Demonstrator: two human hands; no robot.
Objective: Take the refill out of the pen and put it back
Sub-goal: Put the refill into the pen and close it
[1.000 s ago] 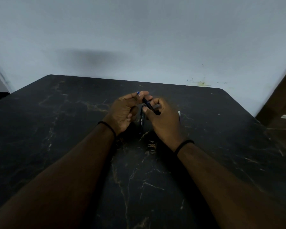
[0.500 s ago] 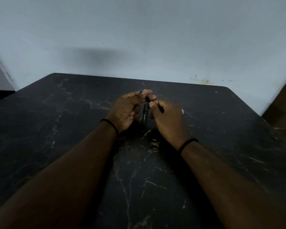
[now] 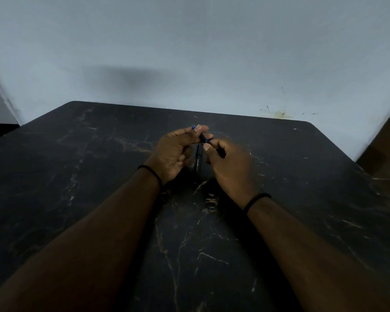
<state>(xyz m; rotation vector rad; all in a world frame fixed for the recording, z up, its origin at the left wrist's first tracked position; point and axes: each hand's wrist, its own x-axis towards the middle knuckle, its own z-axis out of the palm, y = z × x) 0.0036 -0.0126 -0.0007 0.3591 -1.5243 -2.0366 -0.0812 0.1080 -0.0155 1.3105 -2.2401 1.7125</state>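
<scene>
**Black pen held between both hands above the table**

Black marble-patterned table with pale veins, set against a pale wall. Left hand, fingers curled, pinches the far, blue-tipped end of a slim dark pen part between thumb and forefinger. Right hand, also curled closed, grips the near right end of the same part. Part runs diagonally, far-left to near-right, above mid-table. A second black pen piece with small print sits between the hands; cannot tell whether it is held or lying on the table. Which piece is the refill: cannot tell. A black band circles each wrist.
</scene>
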